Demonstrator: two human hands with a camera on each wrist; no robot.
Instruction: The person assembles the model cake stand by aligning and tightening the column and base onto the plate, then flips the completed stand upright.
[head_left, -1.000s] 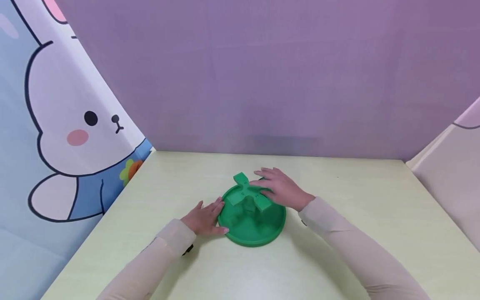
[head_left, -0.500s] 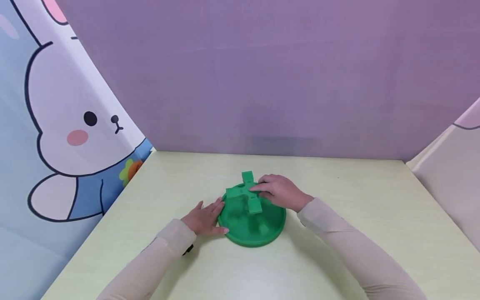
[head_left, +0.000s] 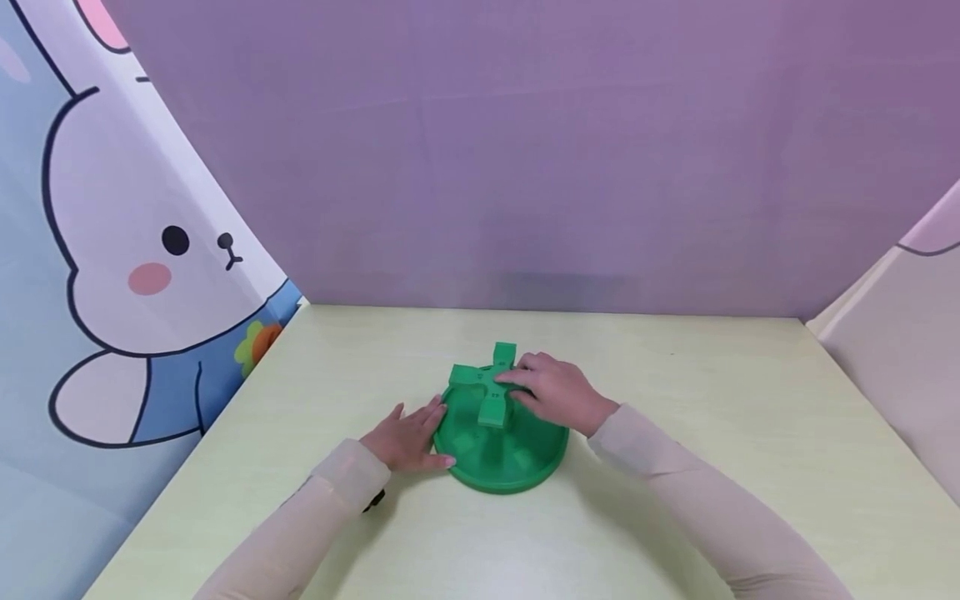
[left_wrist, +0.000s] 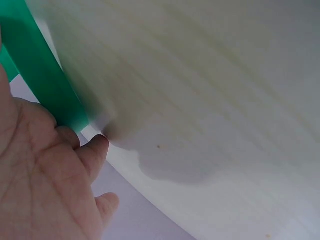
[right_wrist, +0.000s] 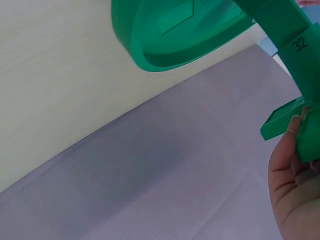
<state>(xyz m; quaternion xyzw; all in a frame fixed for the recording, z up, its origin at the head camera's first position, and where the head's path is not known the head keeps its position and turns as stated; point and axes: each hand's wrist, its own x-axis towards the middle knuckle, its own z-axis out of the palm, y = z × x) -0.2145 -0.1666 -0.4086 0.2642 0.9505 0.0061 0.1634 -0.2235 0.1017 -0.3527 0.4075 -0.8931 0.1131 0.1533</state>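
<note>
A round green base (head_left: 480, 475) with a raised rim sits on the table. Above it stands a green cross-shaped piece (head_left: 492, 408) with flat arms spreading from its centre; one part reads "32" in the right wrist view. My right hand (head_left: 558, 392) grips this cross piece by its right-hand arm, index finger lying over the centre; in the right wrist view the fingers (right_wrist: 284, 152) bend around a green arm. On the base's left side my left hand (head_left: 405, 437) rests with spread fingers against the rim. The left wrist view shows the palm beside the green rim (left_wrist: 55, 85).
The pale wooden table (head_left: 675, 500) reaches back to a purple cloth wall (head_left: 555, 167). At the left hangs a cloth with a cartoon rabbit (head_left: 150, 217). A lighter panel (head_left: 900, 333) stands along the right side.
The cross piece has turned clockwise as seen from above, its far arm moving right and its near arm left. My right hand's fingers have drawn in around it. My left hand stays put.
</note>
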